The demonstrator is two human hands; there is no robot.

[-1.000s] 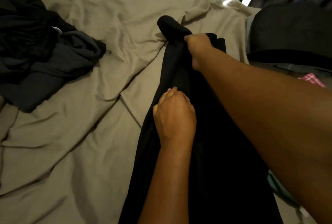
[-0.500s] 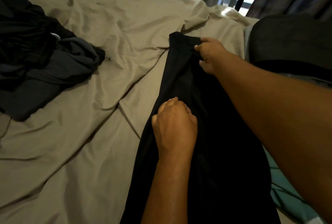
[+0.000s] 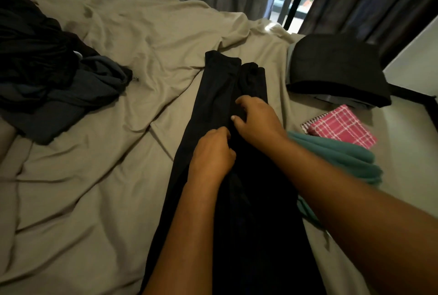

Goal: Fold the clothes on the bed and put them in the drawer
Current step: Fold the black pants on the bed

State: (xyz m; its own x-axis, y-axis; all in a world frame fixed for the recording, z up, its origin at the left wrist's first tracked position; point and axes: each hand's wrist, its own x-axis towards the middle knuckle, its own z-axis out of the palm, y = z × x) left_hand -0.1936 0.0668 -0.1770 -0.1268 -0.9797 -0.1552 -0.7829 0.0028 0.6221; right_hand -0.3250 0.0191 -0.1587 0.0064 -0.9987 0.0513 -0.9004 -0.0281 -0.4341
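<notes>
Black garment [image 3: 220,86]: laid lengthwise on the bed [image 3: 94,164], narrow end away from the person.
Left hand [image 3: 212,152]: fingers curled, gripping the garment's cloth at mid-length.
Right hand [image 3: 257,120]: just beyond the left, fingers bent, pinching the same cloth.
Unfolded pile [image 3: 47,76]: dark clothes, left side of the bed.
Folded stack [image 3: 336,69]: dark, right side of the bed, with a pink checked cloth [image 3: 341,126] and a teal cloth [image 3: 339,155] nearby.

So the bed with the wrinkly beige sheet [image 3: 94,200] fills pretty much the whole frame. A long black fabric garment [image 3: 213,95] lies stretched up the middle. Upper left there's a messy heap of black and dark grey clothes [image 3: 47,76]. Upper right sits a neatly folded black stack [image 3: 336,69]. Just below it is a folded pink checked cloth [image 3: 341,126], with a bunched teal cloth [image 3: 336,157] right beside that.
</notes>
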